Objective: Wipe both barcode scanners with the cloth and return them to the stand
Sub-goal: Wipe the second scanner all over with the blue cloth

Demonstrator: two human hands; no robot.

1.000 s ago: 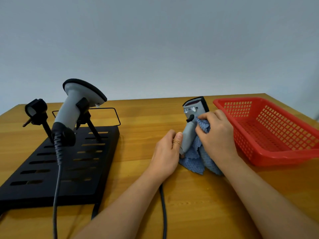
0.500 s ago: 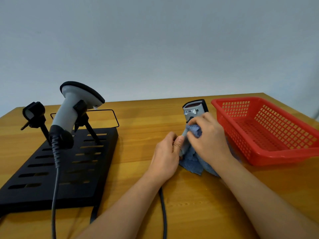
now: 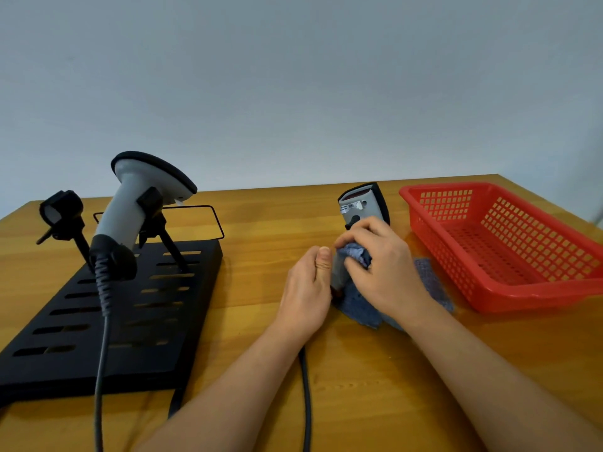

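Left hand (image 3: 305, 290) grips scanner (image 3: 359, 216) handle; right hand (image 3: 380, 265) pinches blue cloth (image 3: 357, 305) against it (upright), near red basket (image 3: 509, 243) edge; stand (image 3: 98, 321) well left.

There were two grey-and-black plastic barcode scanners (image 3: 137, 203) (image 3: 362, 203), one blue textured cloth (image 3: 359, 301), one black slotted metal stand (image 3: 130, 314), one red perforated plastic basket (image 3: 509, 243), and two bare hands (image 3: 306, 291) (image 3: 385, 265).
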